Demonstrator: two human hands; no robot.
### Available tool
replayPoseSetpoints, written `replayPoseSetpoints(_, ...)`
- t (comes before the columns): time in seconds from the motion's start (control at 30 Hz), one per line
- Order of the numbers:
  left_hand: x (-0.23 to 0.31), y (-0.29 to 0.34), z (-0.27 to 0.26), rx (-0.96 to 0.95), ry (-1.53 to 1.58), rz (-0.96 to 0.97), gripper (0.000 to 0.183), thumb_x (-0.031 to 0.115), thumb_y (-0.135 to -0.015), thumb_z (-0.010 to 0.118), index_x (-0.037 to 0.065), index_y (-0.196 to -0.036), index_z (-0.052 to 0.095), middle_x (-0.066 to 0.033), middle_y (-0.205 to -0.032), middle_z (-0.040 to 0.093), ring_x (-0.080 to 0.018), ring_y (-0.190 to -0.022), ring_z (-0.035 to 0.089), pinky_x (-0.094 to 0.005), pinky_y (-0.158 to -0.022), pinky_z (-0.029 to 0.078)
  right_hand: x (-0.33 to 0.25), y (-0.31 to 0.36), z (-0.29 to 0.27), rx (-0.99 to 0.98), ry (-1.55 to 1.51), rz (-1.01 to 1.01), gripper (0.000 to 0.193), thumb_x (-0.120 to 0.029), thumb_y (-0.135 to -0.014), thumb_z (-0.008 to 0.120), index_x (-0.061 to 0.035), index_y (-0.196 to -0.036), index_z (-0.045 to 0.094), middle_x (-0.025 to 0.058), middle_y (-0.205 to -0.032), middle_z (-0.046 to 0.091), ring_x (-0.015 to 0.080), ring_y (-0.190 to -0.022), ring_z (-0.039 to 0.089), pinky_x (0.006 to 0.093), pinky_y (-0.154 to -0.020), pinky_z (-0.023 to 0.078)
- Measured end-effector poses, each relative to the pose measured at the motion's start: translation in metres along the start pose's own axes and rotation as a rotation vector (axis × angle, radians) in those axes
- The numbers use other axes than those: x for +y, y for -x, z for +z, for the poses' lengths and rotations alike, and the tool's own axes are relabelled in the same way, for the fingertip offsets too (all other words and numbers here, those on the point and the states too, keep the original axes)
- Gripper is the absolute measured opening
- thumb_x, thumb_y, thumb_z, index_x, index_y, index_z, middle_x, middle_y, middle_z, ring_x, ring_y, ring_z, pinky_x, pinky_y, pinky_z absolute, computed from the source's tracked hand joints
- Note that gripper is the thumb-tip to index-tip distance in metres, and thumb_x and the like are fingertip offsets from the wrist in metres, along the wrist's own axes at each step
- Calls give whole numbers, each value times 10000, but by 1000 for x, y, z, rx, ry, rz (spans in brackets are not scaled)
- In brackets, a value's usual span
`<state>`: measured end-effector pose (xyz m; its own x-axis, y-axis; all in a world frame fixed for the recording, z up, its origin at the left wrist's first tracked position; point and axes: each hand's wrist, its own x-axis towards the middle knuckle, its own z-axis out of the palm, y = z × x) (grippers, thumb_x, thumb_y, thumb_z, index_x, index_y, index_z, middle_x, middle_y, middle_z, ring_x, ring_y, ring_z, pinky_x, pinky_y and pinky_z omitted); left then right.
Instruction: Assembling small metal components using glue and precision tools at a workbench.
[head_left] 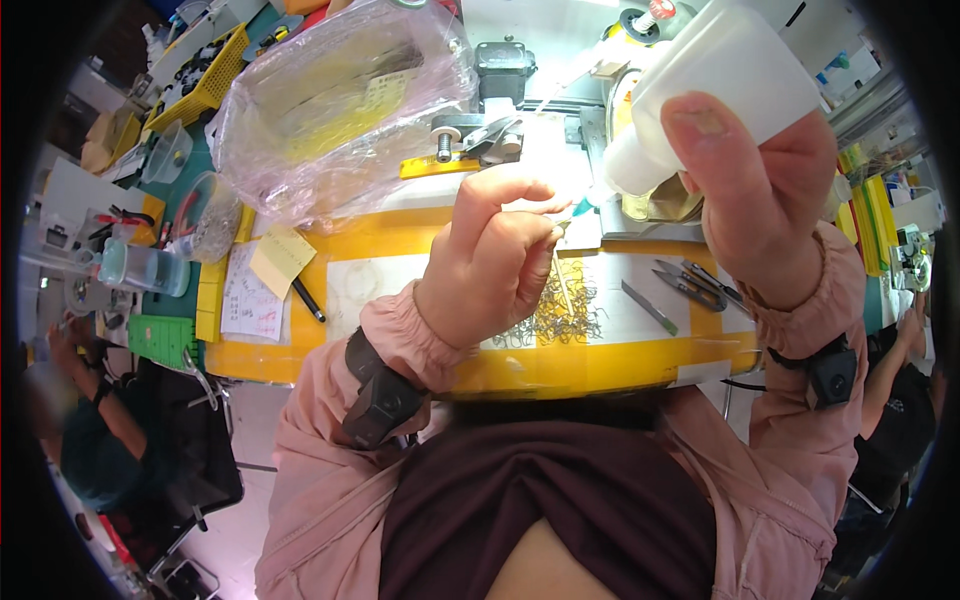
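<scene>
My right hand (765, 195) grips a white plastic squeeze bottle (725, 65), tilted with its neck down and to the left. The bottle's teal nozzle tip (583, 207) is close to the fingertips of my left hand (490, 245). Those fingers are closed in a pinch, and a thin pale stick (563, 285) shows just below them. Whatever else they hold is too small to make out. Under the left hand, a loose pile of small bent wire pieces (570, 315) lies on a white sheet on the yellow-edged bench.
Snips (692, 288) and a green-ended blade tool (650, 306) lie right of the wires. A plastic-wrapped bin (340, 110) stands back left, beside a clamp-like fixture (480, 140). Left are a black pen (308, 300) and yellow note (282, 260). Other people sit at both sides.
</scene>
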<state>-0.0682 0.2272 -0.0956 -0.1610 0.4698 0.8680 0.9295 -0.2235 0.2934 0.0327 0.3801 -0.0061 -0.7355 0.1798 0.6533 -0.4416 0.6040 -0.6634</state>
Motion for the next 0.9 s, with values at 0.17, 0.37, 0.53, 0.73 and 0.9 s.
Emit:
replayPoseSetpoints(0.17, 1, 1, -3, 5, -12, -10, 181, -37, -735, 577, 24, -882, 490, -153, -968, 498, -260, -771, 571, -286, -585, 499, -1, -4, 2, -43, -18, -18, 125, -85, -820, 536, -4, -730, 569, 1, -581, 508, 37, -505, 418, 179, -465, 304)
replayPoseSetpoints(0.37, 1, -1, -2, -9, 2, -16, 164, -28, -750, 563, 30, -889, 498, -151, -957, 501, -259, -772, 563, -285, -581, 494, 0, -3, 6, 8, 3, -25, 122, -76, -823, 532, 4, -745, 579, 11, -612, 533, 42, -514, 438, 182, -462, 319)
replayPoseSetpoints(0.53, 0, 0, -1, -23, 19, -35, 148, -14, -761, 562, 33, -888, 502, -152, -949, 501, -259, -775, 560, -288, -582, 491, 0, -3, -3, -47, 9, -79, 110, -90, -819, 545, 9, -787, 581, 24, -667, 561, 55, -540, 454, 193, -484, 347)
replayPoseSetpoints(0.73, 0, 5, 9, 23, 102, -172, 156, -54, -723, 532, 23, -858, 513, -152, -927, 517, -289, -852, 519, -350, -751, 424, -3, 39, -40, 362, -83, -170, 229, -170, -828, 529, -3, -984, 509, 88, -754, 556, 105, -561, 472, 226, -507, 370)
replayPoseSetpoints(0.9, 2, 10, 12, 64, 322, -301, 59, -46, -799, 486, -6, -841, 472, -168, -987, 467, -225, -871, 579, -293, -765, 441, 7, 84, -147, 893, -196, -39, 225, -212, -830, 520, -10, -925, 500, 76, -705, 523, 117, -526, 445, 254, -467, 339)
